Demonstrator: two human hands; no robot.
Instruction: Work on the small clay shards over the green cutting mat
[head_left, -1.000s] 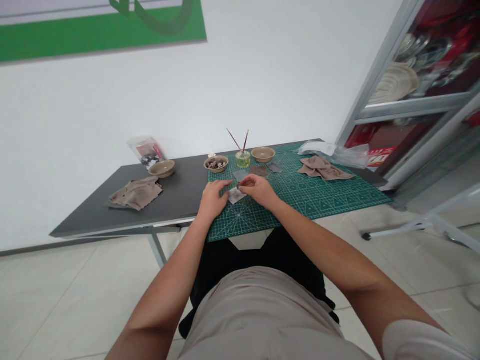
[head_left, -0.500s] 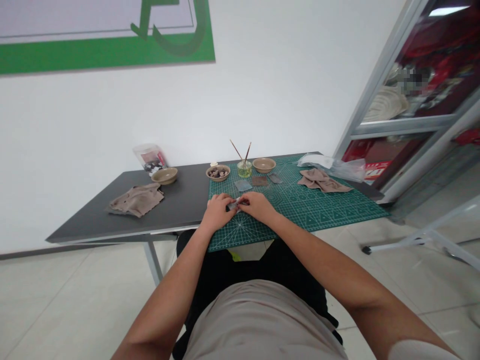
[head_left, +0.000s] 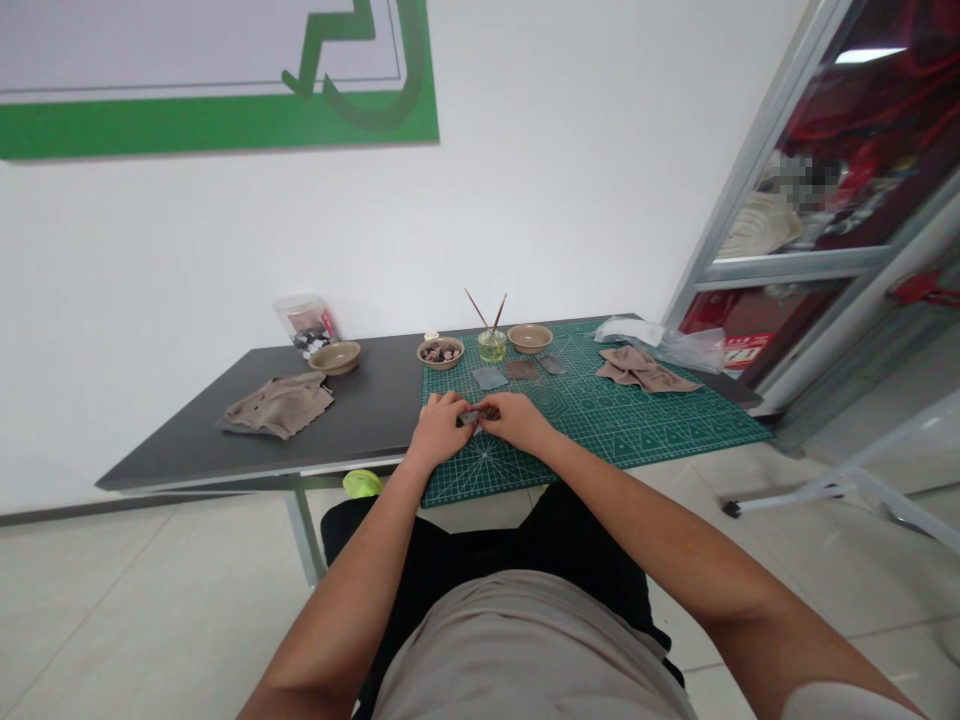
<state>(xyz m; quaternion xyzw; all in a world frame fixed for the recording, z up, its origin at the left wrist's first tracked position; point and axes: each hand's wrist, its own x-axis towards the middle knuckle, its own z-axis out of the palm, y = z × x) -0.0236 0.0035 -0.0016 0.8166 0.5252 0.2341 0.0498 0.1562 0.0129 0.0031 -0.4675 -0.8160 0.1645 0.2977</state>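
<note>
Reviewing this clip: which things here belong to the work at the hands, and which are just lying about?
In the work: left hand, right hand, small flat piece pinched between them, green cutting mat.

Lying about: crumpled beige cloth, plastic bag, bowl of small brown pieces, glass jar with two sticks.

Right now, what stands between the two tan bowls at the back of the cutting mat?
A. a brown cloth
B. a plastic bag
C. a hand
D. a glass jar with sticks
D: the glass jar with two thin sticks stands between the bowl of small pieces and the plain bowl.
</note>
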